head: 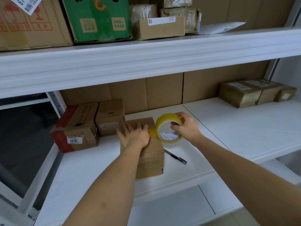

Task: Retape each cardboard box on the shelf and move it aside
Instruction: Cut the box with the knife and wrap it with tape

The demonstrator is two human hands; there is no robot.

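White shelf (244, 128) bears cardboard box (151, 160), knife (175, 156)

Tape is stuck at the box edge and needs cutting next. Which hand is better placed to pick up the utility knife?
Right, probably. The utility knife lies on the shelf just right of the box, below the right hand, though that hand grips the tape roll. The left hand presses flat on the box top, holding the tape down.
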